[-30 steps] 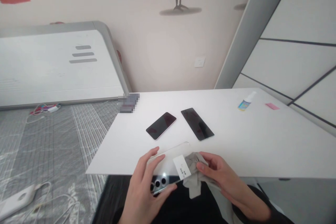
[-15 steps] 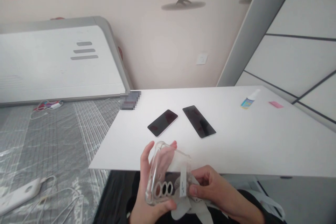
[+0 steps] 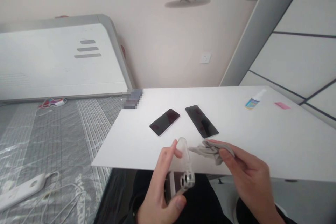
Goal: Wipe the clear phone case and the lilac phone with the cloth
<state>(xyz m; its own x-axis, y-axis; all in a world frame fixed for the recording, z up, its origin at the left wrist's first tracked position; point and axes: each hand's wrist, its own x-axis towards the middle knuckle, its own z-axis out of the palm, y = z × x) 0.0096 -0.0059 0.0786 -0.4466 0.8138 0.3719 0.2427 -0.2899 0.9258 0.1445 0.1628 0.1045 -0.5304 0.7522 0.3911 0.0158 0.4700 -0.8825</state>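
Observation:
A clear phone case (image 3: 185, 159) with camera-ring cutouts is gripped by its edges in my left hand (image 3: 162, 185), tilted nearly edge-on just off the table's front edge. My right hand (image 3: 248, 171) pinches a crumpled light-grey cloth (image 3: 214, 148) between thumb and fingers, to the right of the case and apart from it. Beyond my hands, a dark-screened phone (image 3: 165, 122) lies on the white table (image 3: 126, 147). To its right lies a larger flat black panel (image 3: 201, 121), like a second phone or screen.
A small spray bottle (image 3: 255, 99) lies at the table's back right, with a pink piece (image 3: 282, 105) beside it. A pixelated dark item (image 3: 133, 98) sits at the back left corner. Left of the table, a bed (image 3: 86, 140) holds a white power strip (image 3: 23, 192) and cables.
The case has turned from facing me to nearly edge-on. My right hand has drawn the cloth off the case and moved it right and up over the table edge.

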